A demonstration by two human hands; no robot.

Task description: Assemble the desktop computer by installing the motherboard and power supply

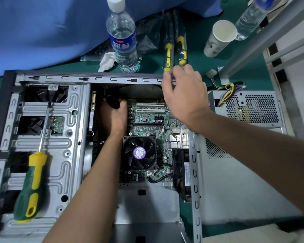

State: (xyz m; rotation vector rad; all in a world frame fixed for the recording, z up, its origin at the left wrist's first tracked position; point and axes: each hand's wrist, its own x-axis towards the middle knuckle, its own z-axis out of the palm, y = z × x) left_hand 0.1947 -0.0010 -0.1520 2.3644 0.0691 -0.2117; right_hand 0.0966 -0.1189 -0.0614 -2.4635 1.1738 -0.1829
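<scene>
The open grey computer case (74, 106) lies on its side. A green motherboard (151, 120) with a black CPU fan (139, 153) sits inside it. My left hand (114, 116) reaches deep into the case left of the board, its fingers closed around something black that I cannot identify. My right hand (182, 92) hovers over the far rim of the case, fingers bent, touching the yellow end of a screwdriver (168, 55) lying beyond the rim. The silver power supply (249, 107) with its coloured wires stands outside the case on the right.
A green-and-yellow screwdriver (32, 183) rests on the drive cage at left. Behind the case stand a water bottle (123, 41), crumpled tissue (107, 61), a second packaged screwdriver (182, 48) and a paper cup (218, 38). A detached side panel (235, 181) lies at right.
</scene>
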